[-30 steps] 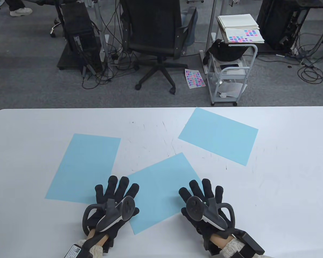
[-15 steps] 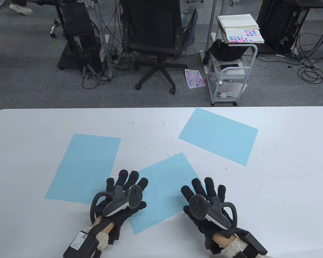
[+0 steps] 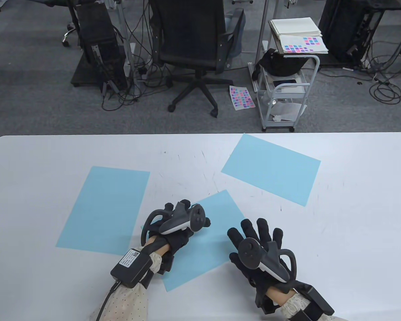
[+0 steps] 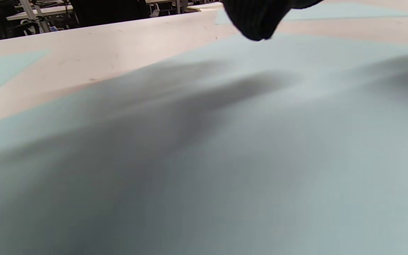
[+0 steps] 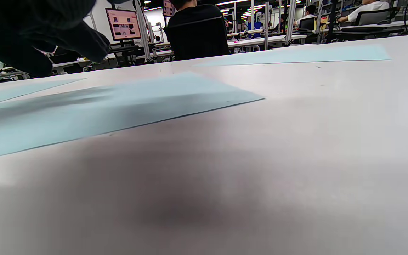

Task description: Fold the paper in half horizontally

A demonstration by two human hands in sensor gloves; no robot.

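Left hand (image 3: pixel 173 230) grip unclear, over middle blue paper (image 3: pixel 207 247); right hand (image 3: pixel 259 250) spread flat, holding nothing, on its right edge.

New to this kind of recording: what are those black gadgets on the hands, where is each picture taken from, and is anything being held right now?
No robot here: a person wears black sensor gloves, and the controller-like gadgets are trackers strapped to the backs of the hands. The big picture looks down at the white table; the other two come from cameras on each wrist, very low over the surface. Three light blue sheets lie flat: the left sheet, the far right sheet and the middle sheet. The left hand is over the middle sheet's upper left part, fingers hidden under its tracker, so whether it touches is unclear. The right hand is spread open at that sheet's right edge. Nothing is visibly lifted or folded yet.
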